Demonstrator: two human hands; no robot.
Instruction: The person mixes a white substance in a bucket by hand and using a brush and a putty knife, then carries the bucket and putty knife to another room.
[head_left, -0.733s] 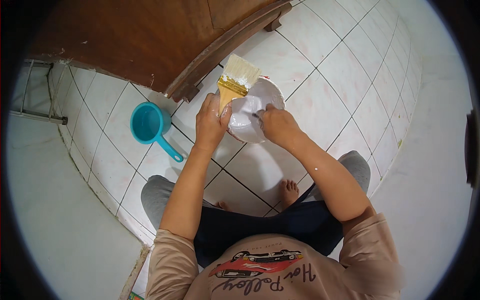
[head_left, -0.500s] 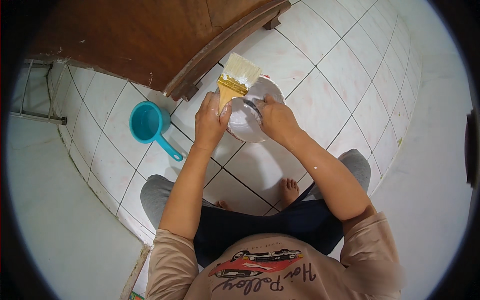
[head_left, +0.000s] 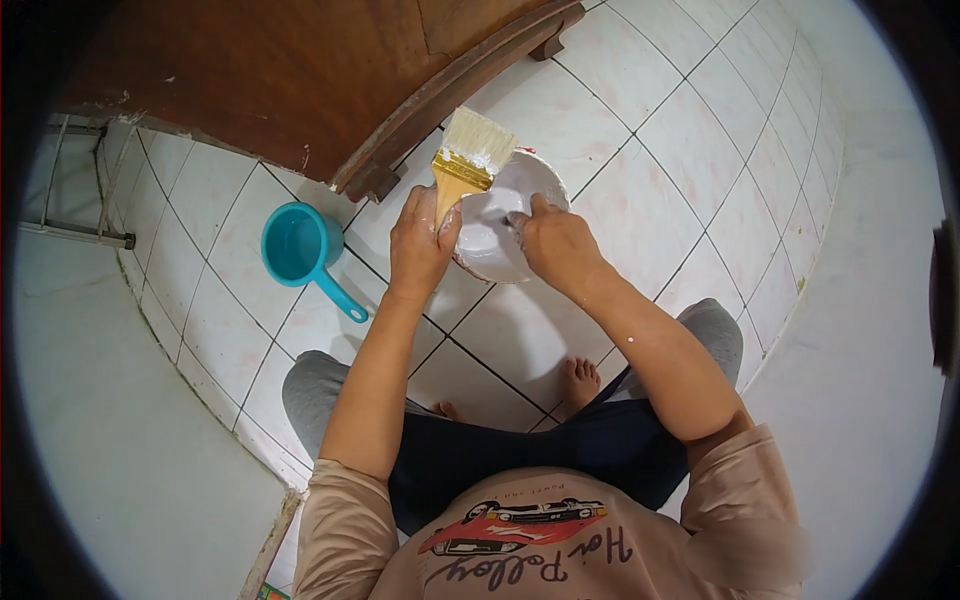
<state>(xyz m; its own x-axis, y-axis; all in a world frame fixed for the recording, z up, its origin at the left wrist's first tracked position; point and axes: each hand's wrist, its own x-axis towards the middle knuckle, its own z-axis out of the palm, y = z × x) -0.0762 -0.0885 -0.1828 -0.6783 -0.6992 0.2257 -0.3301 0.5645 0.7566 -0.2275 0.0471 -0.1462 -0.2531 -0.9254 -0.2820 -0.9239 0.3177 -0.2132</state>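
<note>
My left hand (head_left: 418, 250) is closed round the wooden handle of a wide paintbrush (head_left: 464, 170). The pale bristles point up and away from me, with white paint near the metal band. Just right of it stands a round bucket (head_left: 545, 178), white inside and smeared with white paint. Over the bucket's right side, my right hand (head_left: 562, 245) is closed, with a small dark, paint-smeared thing (head_left: 516, 222) at its fingers. Most of that thing is hidden, so its kind cannot be made out. White smears show on the fingers of my left hand.
A turquoise dipper (head_left: 302, 245) with a long handle sits on the white tiled floor (head_left: 640, 190) to the left. Beyond it rises a brown wooden furniture piece (head_left: 290, 75) with a curved base. A metal rack (head_left: 75, 235) stands at the far left. Pale walls flank both sides.
My right hand has shifted slightly within the bucket, and the long dark strip seen under its fingers now shows only as a small piece. The brush has barely moved.
</note>
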